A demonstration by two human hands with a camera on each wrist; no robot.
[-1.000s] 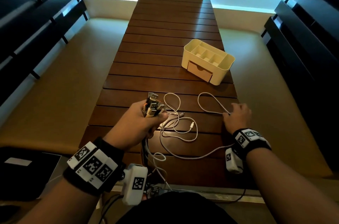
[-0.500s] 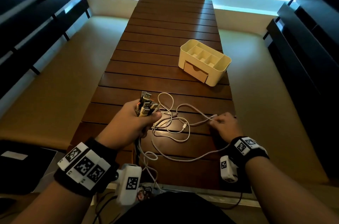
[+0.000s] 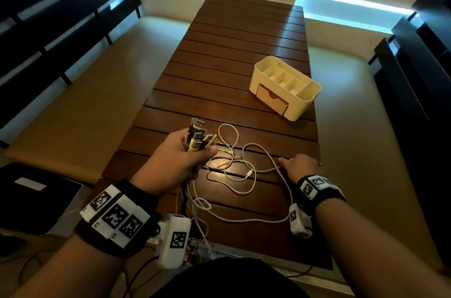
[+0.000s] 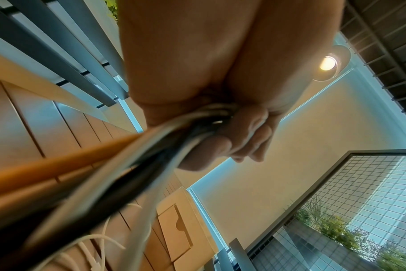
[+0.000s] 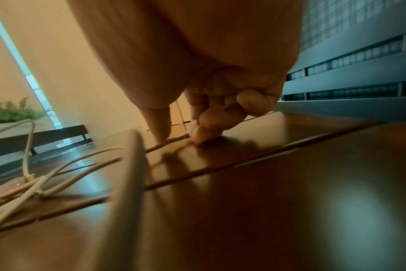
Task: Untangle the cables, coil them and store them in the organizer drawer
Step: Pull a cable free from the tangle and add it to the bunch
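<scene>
- White cable (image 3: 275, 163) lies under the right hand (image 3: 301, 166), whose thumb (image 5: 159, 126) and fingertips (image 5: 202, 134) come down on either side of one thin strand against the table (image 3: 244, 53); whether they have pinched it or only touch it I cannot tell.
- From that hand the strand runs leftward, across the slats, into the loose tangle (image 3: 231, 166) lying between the two hands.
- Past the tangle, the left hand (image 3: 175, 158) is closed in a fist round a bundle of cables (image 4: 151, 143), their plug ends (image 3: 197, 136) fanned out above the fist and the rest trailing toward the near edge of the table.
- Judged from this, the right hand is the nearer one to the free white strand; drawing it rightward, away from the fist, should open the loops.
- Beyond the right hand, well apart from it, stands the cream organizer (image 3: 307, 100), its drawer (image 3: 271, 100) shut and facing the tangle.
</scene>
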